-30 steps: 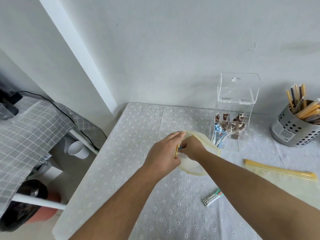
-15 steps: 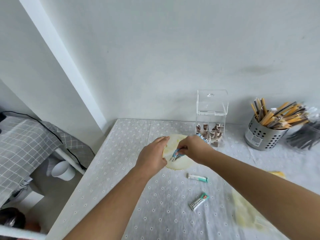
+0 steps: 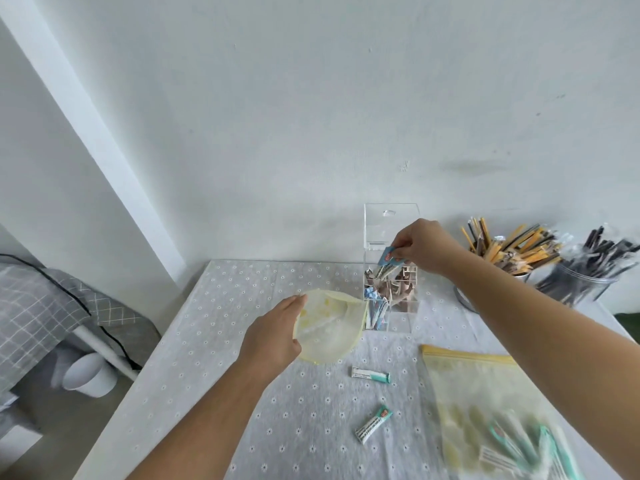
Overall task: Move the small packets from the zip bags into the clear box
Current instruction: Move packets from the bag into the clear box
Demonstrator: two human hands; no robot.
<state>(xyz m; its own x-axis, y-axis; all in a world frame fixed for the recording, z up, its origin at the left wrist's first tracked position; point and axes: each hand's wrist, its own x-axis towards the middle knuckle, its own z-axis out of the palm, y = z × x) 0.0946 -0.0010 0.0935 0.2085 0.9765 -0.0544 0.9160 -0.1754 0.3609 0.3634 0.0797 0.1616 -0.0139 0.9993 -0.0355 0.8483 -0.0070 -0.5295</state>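
Observation:
My left hand [image 3: 273,336] grips the rim of a small pale-yellow zip bag [image 3: 329,327], held open just above the table. My right hand [image 3: 420,245] pinches blue packets [image 3: 389,258] over the open top of the clear box [image 3: 391,299], whose lid stands raised behind. The box's compartments hold brown and blue packets. Two green-tipped packets lie loose on the cloth, one [image 3: 370,373] nearer the box and one [image 3: 374,424] closer to me. A larger zip bag [image 3: 485,403] with green packets inside lies flat at the right.
The table [image 3: 214,375] has a white dotted cloth and stands against a white wall. Two metal cups [image 3: 519,258] with wrapped sticks stand right of the box. To the left, below the table edge, are a grey checked cover [image 3: 38,306] and a white cup [image 3: 86,375].
My right hand drew blue packets out of the small zip bag and carried them up and right to the clear box's top. My left hand kept hold of the bag. The view tilted upward.

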